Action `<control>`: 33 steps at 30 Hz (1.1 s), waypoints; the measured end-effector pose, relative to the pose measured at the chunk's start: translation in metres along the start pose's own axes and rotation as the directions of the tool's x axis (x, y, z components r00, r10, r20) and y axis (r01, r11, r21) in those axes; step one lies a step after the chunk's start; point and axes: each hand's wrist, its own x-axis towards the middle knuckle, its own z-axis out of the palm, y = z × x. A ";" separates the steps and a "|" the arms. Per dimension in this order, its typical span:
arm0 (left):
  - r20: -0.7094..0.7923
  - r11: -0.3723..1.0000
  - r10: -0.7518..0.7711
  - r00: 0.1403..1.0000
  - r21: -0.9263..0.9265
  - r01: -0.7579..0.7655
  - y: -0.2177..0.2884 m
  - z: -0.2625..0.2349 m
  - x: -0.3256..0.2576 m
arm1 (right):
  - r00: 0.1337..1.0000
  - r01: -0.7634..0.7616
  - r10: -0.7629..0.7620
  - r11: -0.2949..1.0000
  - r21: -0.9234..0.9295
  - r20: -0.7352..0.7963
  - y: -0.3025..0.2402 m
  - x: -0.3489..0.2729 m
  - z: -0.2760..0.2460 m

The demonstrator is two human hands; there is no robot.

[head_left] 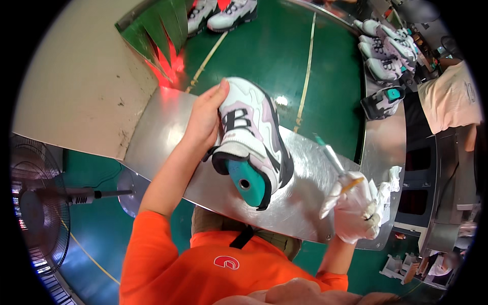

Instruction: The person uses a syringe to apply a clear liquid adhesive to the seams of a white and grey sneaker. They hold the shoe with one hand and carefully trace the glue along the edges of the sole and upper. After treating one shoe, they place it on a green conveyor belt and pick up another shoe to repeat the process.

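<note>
My bare left hand point(206, 114) is closed round the toe end of a white, lilac and black sneaker point(254, 127). Its heel points toward me, and a teal shoe last point(249, 183) with a round hole fills the opening. The sneaker is over the metal ledge; whether it rests there I cannot tell. To the right, apart from the shoe, my right hand point(356, 213) wears a white glove. It grips a slim stick-like tool point(333, 160) with a pale shaft, a teal tip and an orange-yellow rear end. The tool's exact kind is not clear.
A green conveyor belt point(259, 61) runs beyond the metal ledge point(315, 213). Two sneakers point(231, 15) sit on it past a slit green curtain point(157, 30) glowing red. More sneakers point(384, 51) are piled at right, near crumpled white material point(391, 183). A fan point(40, 203) stands left.
</note>
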 end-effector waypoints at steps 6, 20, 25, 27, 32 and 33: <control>0.100 0.997 -0.069 0.993 0.027 0.066 0.008 -0.001 0.008 | 0.874 0.186 -0.293 0.938 -0.291 -0.387 -0.006 -0.058 -0.008; 0.284 0.781 -0.131 0.950 0.620 -0.077 0.020 0.042 0.100 | 0.619 -0.422 -0.598 0.293 -0.858 -0.509 0.050 -0.113 -0.036; -0.100 0.894 0.156 0.983 0.436 -0.097 0.045 0.033 0.212 | 0.543 -0.315 -0.509 0.614 -0.724 -0.668 0.048 -0.103 -0.025; -0.285 0.953 0.192 0.939 0.285 -0.108 0.038 0.016 0.254 | 0.585 -0.414 -0.388 0.612 -0.673 -0.712 0.026 -0.102 -0.016; -0.499 0.938 0.318 0.806 0.286 -0.194 0.000 -0.006 0.331 | 0.499 -0.407 -0.144 0.831 -0.378 -0.855 0.035 -0.106 -0.019; -0.506 0.920 0.353 0.787 0.342 -0.192 -0.007 -0.004 0.337 | 0.491 -0.425 -0.137 0.824 -0.374 -0.860 0.035 -0.108 -0.020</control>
